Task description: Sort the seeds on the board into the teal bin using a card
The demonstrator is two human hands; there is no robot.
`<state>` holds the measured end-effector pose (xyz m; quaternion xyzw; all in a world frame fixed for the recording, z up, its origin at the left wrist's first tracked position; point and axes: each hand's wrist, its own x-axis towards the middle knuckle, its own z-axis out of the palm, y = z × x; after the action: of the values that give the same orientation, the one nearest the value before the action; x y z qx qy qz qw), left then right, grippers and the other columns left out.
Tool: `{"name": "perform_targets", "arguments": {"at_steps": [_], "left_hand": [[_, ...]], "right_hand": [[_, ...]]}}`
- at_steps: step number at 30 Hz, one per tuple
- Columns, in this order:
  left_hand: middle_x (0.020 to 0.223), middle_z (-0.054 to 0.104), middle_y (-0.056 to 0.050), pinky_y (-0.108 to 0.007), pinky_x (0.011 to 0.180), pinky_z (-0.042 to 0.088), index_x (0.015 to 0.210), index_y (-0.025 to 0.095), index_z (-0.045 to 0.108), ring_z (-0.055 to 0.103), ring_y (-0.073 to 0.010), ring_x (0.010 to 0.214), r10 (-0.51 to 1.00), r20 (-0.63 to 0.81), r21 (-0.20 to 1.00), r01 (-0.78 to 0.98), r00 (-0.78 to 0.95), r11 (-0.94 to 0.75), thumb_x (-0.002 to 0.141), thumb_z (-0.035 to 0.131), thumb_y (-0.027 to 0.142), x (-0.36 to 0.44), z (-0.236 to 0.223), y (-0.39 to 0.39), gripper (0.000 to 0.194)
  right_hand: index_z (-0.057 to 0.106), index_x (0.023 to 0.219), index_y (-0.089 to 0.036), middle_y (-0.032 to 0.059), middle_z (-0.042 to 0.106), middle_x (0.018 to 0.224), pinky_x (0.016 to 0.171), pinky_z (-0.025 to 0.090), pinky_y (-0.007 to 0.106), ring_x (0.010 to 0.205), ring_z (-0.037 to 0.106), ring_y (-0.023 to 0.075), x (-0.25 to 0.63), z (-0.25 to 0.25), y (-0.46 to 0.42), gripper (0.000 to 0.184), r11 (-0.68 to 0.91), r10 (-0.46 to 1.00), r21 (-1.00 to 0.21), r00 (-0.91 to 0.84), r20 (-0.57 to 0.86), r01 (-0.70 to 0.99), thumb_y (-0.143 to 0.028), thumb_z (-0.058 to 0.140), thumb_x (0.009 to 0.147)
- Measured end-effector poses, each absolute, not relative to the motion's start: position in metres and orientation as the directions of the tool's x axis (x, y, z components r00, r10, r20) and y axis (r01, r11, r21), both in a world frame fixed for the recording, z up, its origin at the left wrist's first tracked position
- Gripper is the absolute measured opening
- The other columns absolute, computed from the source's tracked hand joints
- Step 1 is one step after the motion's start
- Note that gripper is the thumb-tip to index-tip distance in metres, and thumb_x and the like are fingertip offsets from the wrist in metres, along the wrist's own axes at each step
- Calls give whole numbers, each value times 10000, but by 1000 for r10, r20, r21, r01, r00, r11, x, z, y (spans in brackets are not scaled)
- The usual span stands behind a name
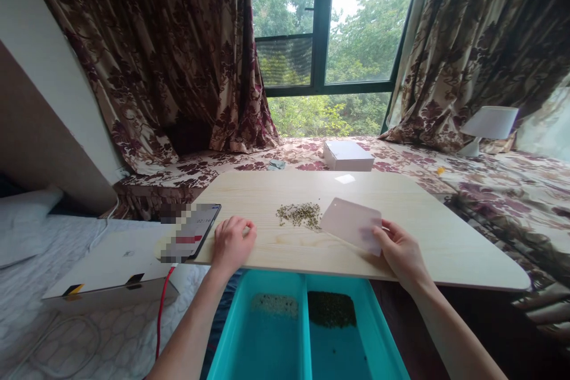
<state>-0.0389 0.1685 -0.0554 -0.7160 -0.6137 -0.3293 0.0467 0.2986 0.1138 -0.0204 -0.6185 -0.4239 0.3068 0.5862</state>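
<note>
My right hand (pixel 401 249) grips a pale pink flat card (pixel 351 224) and holds its far edge against a small pile of greenish seeds (pixel 299 214) on the light wooden tabletop (pixel 445 237). My left hand (pixel 231 243) rests near the table's front edge with fingers curled, nothing visible in it. Below the table's front edge stands a teal two-compartment bin (pixel 304 332); its left half holds pale grains (pixel 274 304) and its right half dark green seeds (pixel 332 309).
A phone (pixel 196 229) lies at the table's left corner. A white box (pixel 347 155) sits on the patterned window seat behind, a white lamp (pixel 487 126) at the right. A flat white carton (pixel 111 264) and red cable (pixel 161 309) lie on the bed at left.
</note>
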Motion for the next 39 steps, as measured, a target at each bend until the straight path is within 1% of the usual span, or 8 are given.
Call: {"name": "perform_targets", "arguments": {"at_steps": [3, 9, 13, 21, 27, 32, 35, 39], "left_hand": [[887, 651, -28, -395, 936, 358, 760, 241, 609, 569, -231, 913, 848, 530, 336, 909, 33, -245, 818, 490, 300, -39, -55, 169, 145], [881, 653, -32, -396, 922, 365, 754, 239, 619, 565, -229, 901, 845, 534, 338, 907, 35, -252, 808, 492, 296, -40, -56, 170, 149], [882, 652, -35, -397, 927, 363, 754, 240, 624, 564, -231, 904, 845, 534, 342, 906, 31, -249, 806, 493, 298, -40, -57, 170, 153], [899, 650, -40, -397, 931, 360, 761, 243, 631, 556, -232, 911, 845, 533, 344, 906, 27, -246, 817, 489, 306, -39, -56, 169, 165], [907, 651, -39, -397, 912, 372, 764, 239, 634, 561, -234, 913, 848, 530, 346, 904, 32, -250, 813, 491, 304, -40, -56, 169, 165], [905, 653, -41, -393, 925, 365, 763, 242, 636, 559, -231, 914, 848, 529, 338, 910, 28, -241, 812, 495, 299, -40, -56, 169, 160], [907, 652, -39, -390, 921, 367, 765, 243, 631, 559, -234, 920, 853, 522, 334, 912, 30, -237, 818, 492, 305, -40, -56, 169, 161], [907, 653, -37, -395, 921, 369, 759, 247, 627, 564, -238, 924, 852, 522, 333, 913, 30, -236, 818, 488, 312, -40, -56, 170, 165]], "right_hand": [[635, 1004, -160, 80, 748, 781, 565, 548, 294, 654, 696, 215, 297, -21, 112, 391, 54, 902, -988, 419, 109, 143, -394, 635, 692], [639, 1042, -147, 87, 751, 778, 502, 530, 279, 569, 673, 194, 296, -21, 110, 440, 68, 886, -986, 445, 129, 149, -422, 641, 698], [641, 1021, -150, 87, 750, 784, 511, 530, 273, 609, 687, 201, 296, -22, 110, 408, 74, 888, -985, 439, 138, 159, -406, 633, 704], [650, 996, -157, 72, 751, 788, 542, 546, 279, 690, 707, 217, 297, -22, 108, 343, 87, 880, -966, 436, 189, 244, -370, 584, 735], [640, 1011, -151, 80, 751, 812, 559, 554, 280, 741, 712, 226, 296, -22, 109, 353, 65, 877, -969, 451, 169, 237, -359, 580, 732], [640, 1026, -166, 68, 754, 799, 575, 566, 291, 703, 714, 214, 299, -26, 110, 365, 101, 898, -972, 400, 181, 214, -388, 593, 741], [636, 1035, -164, 76, 755, 807, 574, 567, 291, 687, 714, 213, 301, -28, 113, 393, 113, 895, -975, 406, 184, 193, -415, 603, 734], [635, 1018, -164, 89, 756, 828, 566, 566, 288, 717, 716, 228, 300, -29, 120, 398, 91, 892, -979, 422, 162, 183, -420, 622, 714]]}}
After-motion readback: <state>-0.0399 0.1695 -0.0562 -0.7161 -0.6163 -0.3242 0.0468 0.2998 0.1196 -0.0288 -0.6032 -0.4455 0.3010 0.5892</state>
